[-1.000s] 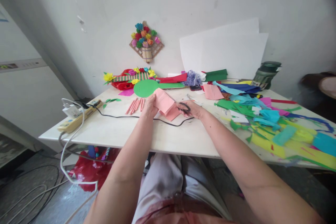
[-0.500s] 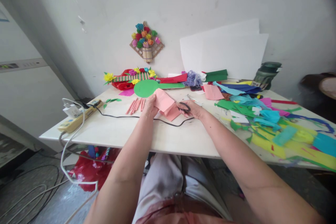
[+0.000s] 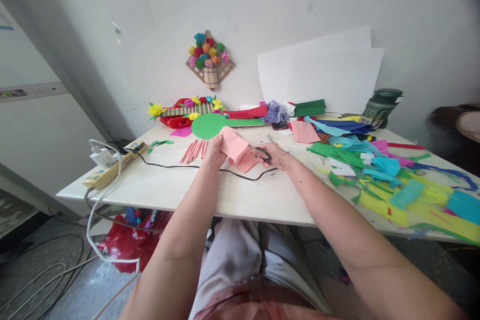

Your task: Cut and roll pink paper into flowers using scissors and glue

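Pink paper (image 3: 235, 145), folded in layers, hangs over the middle of the table, its left edge pinched in my left hand (image 3: 214, 151). My right hand (image 3: 272, 154) is closed around the dark handles of a pair of scissors (image 3: 263, 154) at the paper's right side. The paper hides the blades. Several thin pink paper rolls (image 3: 193, 151) lie just left of my left hand. Behind the paper is a green paper disc (image 3: 208, 126) with a long green strip (image 3: 245, 122) running right from it.
Colourful paper scraps (image 3: 390, 175) cover the table's right side. A black cable (image 3: 172, 166) crosses the table below my hands from a power strip (image 3: 112, 167) on the left. A dark green bottle (image 3: 381, 108) stands at the back right. Paper flowers (image 3: 206, 55) hang on the wall.
Almost nothing differs. The pink paper's lower right part has shifted slightly beside the scissors; both hands stay in nearly the same place.
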Demonstrator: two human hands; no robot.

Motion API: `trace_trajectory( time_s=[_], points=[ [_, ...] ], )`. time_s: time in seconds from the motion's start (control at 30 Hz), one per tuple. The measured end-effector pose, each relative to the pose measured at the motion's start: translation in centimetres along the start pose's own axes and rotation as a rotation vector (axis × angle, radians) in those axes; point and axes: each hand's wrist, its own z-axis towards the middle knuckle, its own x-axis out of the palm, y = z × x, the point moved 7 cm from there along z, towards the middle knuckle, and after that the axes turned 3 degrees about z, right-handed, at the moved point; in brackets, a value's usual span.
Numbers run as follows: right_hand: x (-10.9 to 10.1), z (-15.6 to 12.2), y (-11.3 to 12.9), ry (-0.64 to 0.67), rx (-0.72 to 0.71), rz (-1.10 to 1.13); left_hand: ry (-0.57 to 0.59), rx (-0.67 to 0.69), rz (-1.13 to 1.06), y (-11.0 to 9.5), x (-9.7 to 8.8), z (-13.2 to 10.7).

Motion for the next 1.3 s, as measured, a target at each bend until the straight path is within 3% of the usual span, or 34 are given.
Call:
trace_trajectory(
  time_s=[0.3,0.67,0.83,1.3],
  points=[
    [0.5,-0.7,0.4,0.059,0.024,-0.001,-0.024,-0.041,0.044,0.3,0.0,-0.3],
    [0.5,-0.3,-0.3,0.042,0.062,0.048,0.007,-0.043,0.02,0.6,-0.1,-0.1],
    [0.5,-0.1,-0.3,0.03,0.032,0.07,-0.042,-0.05,0.016,0.4,-0.2,-0.3],
    [-0.4,0.5,-0.7,-0.088,0.035,0.0,-0.034,-0.041,0.007,0.2,-0.2,-0.4]
  ],
)
